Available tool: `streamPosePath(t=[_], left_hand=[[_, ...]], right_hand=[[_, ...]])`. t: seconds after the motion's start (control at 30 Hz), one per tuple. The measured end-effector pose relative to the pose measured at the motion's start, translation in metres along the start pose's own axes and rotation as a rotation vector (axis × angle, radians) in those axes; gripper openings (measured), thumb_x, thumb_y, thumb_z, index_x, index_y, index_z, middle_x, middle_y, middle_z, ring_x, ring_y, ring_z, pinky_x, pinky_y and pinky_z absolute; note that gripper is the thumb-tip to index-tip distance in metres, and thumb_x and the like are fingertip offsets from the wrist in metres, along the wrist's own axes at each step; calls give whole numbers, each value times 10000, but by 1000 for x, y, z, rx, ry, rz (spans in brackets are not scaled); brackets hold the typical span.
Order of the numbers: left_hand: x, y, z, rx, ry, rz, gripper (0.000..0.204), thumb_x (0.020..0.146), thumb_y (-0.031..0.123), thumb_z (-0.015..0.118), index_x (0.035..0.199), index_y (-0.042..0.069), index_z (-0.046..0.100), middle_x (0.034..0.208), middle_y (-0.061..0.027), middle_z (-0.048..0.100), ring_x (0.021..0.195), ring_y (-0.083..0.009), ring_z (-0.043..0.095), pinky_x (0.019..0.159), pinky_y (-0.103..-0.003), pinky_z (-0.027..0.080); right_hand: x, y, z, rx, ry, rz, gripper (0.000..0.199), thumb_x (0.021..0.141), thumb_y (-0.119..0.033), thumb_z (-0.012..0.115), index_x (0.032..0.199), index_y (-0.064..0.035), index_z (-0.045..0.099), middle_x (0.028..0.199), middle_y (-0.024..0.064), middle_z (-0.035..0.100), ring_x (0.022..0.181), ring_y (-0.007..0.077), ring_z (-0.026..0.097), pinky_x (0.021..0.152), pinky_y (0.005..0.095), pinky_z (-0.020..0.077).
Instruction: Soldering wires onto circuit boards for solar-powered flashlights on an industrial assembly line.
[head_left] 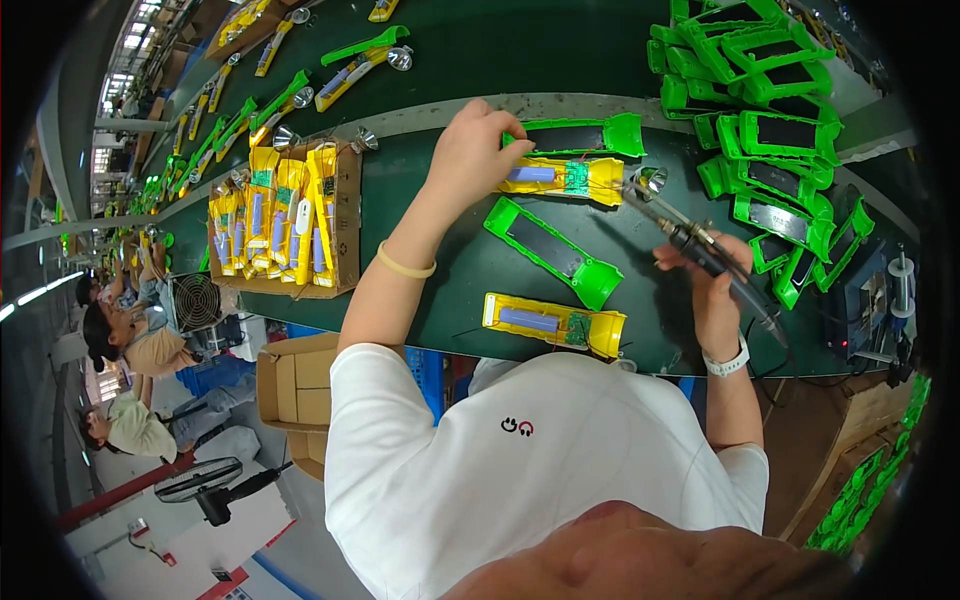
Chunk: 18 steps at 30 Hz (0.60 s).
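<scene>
My left hand (468, 152) is closed in a pinch at the left ends of a green flashlight shell (625, 136) with a dark panel and an open yellow flashlight body (601, 193). What lies between its fingertips is hidden. The yellow body holds a purple battery cell and a small green circuit board, with a silver reflector (651, 180) beside its right end. My right hand (716, 300) grips a soldering iron (697, 248), its tip close to that end. Nearer me lie another green shell (597, 286) and a second yellow body (606, 333).
At left stands a cardboard box (347, 215) packed with yellow bodies. Many green shells (785, 135) are heaped at right, near a dark soldering station (862, 310) with a cord. Beyond the grey ledge (410, 120), more flashlight parts line another surface. Other people sit at far left.
</scene>
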<state>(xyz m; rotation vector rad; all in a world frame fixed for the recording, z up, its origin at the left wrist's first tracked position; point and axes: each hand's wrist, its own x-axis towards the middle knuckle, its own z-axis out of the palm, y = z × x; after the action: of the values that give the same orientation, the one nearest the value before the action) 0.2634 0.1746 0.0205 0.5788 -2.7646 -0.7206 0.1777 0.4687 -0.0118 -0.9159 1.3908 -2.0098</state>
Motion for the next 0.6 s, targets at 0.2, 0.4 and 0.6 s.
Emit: streamPosePath(t=[0.2, 0.4, 0.6], left_hand=[[6, 1, 10, 217, -214, -4, 137, 713, 143, 630, 816, 67, 681, 783, -140, 537, 780, -289, 555, 726, -373, 460], [6, 1, 12, 152, -194, -21, 143, 730, 133, 625, 835, 50, 675, 782, -137, 544, 789, -286, 557, 732, -366, 456], [5, -10, 14, 69, -190, 3, 132, 747, 112, 609, 846, 50, 672, 774, -135, 541, 784, -284, 557, 727, -365, 457]], right_hand=[[25, 1, 0, -53, 97, -82, 416, 932, -357, 446, 1161, -27, 337, 1042, 197, 553, 921, 285, 592, 849, 409, 447], [57, 12, 6, -81, 175, -43, 386, 927, -301, 485, 1178, -29, 375, 1043, 109, 559, 904, 177, 580, 858, 323, 429], [88, 15, 13, -229, 104, 36, 260, 936, -222, 469, 1121, -44, 424, 849, 54, 573, 738, 102, 549, 659, 233, 428]])
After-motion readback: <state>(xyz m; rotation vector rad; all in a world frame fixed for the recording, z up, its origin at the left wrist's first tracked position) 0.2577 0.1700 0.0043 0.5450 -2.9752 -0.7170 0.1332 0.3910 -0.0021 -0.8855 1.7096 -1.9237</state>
